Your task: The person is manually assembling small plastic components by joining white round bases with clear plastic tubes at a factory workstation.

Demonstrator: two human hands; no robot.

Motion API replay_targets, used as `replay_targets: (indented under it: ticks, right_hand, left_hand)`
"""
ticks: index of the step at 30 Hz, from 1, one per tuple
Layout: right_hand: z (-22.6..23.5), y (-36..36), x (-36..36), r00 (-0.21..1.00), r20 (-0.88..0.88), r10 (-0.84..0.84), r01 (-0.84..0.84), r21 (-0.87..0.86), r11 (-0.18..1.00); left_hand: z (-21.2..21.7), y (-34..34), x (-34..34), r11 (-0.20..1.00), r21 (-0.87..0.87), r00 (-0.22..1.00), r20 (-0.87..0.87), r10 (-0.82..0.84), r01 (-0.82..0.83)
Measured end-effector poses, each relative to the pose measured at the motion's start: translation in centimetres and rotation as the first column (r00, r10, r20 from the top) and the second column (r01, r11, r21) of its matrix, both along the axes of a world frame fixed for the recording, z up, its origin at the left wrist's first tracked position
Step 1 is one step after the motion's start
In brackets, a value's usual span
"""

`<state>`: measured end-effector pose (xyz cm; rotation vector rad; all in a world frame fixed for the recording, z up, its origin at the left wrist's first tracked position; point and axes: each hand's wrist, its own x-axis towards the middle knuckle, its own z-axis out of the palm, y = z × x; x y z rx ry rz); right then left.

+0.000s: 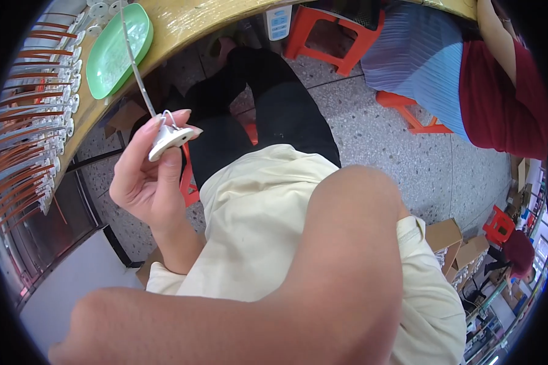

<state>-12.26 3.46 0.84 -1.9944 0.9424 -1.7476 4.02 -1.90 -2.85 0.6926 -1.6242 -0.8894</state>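
Left hand (pixel 149 176) raised at about 9 o'clock of the view, palm turned up, fingers closed around a small white part (pixel 167 139) pinched between thumb and fingertips. Thin cable (pixel 134 61) running from the part up toward 11 o'clock, across the bench (pixel 182 27) edge. Part held in the air, off the bench, just above the lap.

Right hand not visible: only the right forearm crossing the lower frame from 6 o'clock toward 8 o'clock, elbow bent near centre; cannot tell how that hand stands.

On the bench at 11 o'clock, a green tray (pixel 112 52), cable passing over it. At 9 to 10 o'clock, rows of cables (pixel 27 121) with white ends, laid side by side along the bench, well apart from the held part.

Below the hand, a cream shirt (pixel 256 207) and black trousers (pixel 274 103). Orange stool (pixel 335 36) at 12 o'clock on the speckled floor (pixel 383 140). Another person in a red top (pixel 505 103) and pleated blue skirt at 2 o'clock. Cardboard boxes (pixel 450 237) at 4 o'clock.
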Motion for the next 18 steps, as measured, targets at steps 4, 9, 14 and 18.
replay_targets:
  ticks: [4,9,14,18]
  right_hand:
    - [0.3,-0.4,0.6,0.999,0.004,0.032,-0.032,-0.035,0.999]
    - [0.5,-1.0,0.6,0.998,-0.018,0.054,-0.056,-0.081,0.995]
    - [1.2,-1.1,0.9,0.996,-0.029,0.087,-0.090,-0.110,0.990]
    - [1.6,-1.3,1.3,0.991,-0.041,0.128,-0.132,-0.117,0.984]
  left_hand:
    - [0.1,0.1,-0.3,0.999,0.009,0.999,0.027,0.040,-0.040]
    - [-0.2,0.3,0.0,0.997,0.014,0.996,0.042,0.075,-0.076]
    - [-0.5,0.4,0.3,0.996,0.038,0.997,0.022,0.079,-0.080]
    - [-0.6,0.0,0.0,0.998,0.000,0.997,-0.040,0.069,-0.069]
